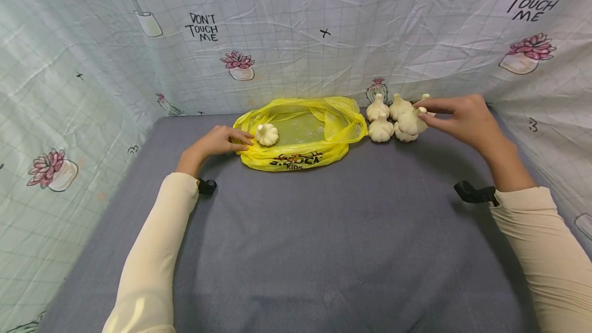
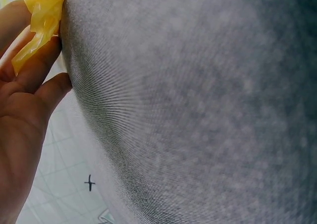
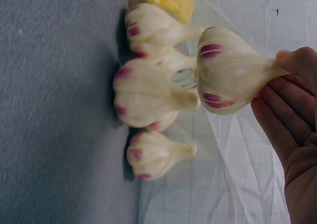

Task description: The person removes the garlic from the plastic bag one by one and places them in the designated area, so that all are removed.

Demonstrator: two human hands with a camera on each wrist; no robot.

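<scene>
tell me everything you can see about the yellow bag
The yellow bag is thin, crinkly, see-through plastic, lying flat and open on the grey cloth near the back wall. Dark print runs along its front edge, partly folded under. Its handle loops spread toward the right. One garlic bulb sits inside at the left end. The left hand holds the bag's left rim, fingers on the plastic. More bulbs lie just beyond its right end.

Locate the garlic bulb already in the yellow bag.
Head view: the garlic bulb lies in the yellow bag at its left end, beside the left hand holding the bag's edge.
</scene>
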